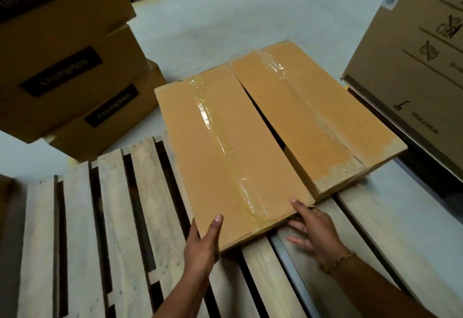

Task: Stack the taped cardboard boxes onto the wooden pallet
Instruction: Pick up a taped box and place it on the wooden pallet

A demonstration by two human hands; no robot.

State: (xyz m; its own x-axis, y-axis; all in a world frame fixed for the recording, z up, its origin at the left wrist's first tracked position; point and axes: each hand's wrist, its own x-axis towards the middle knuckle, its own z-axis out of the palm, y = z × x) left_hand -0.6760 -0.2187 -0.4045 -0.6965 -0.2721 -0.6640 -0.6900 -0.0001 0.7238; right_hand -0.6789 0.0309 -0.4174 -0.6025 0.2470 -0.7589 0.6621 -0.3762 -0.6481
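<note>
Two flat cardboard boxes sealed with clear tape lie side by side on the wooden pallet point(105, 217). The nearer taped box point(225, 147) is held at its front edge by both hands. My left hand point(203, 245) grips its front left corner, thumb on top and fingers hidden below. My right hand point(313, 230) holds the front right corner, thumb on the top edge and fingers spread beneath. The second taped box point(313, 107) sits just to the right, touching the first at the far end with a narrow gap between them.
A leaning stack of three printed brown cartons point(70, 72) stands on the pale floor point(213, 17) at the left. A large carton point(416, 62) with handling symbols rises at the right. Bare pallet slats with dark gaps lie at the front left.
</note>
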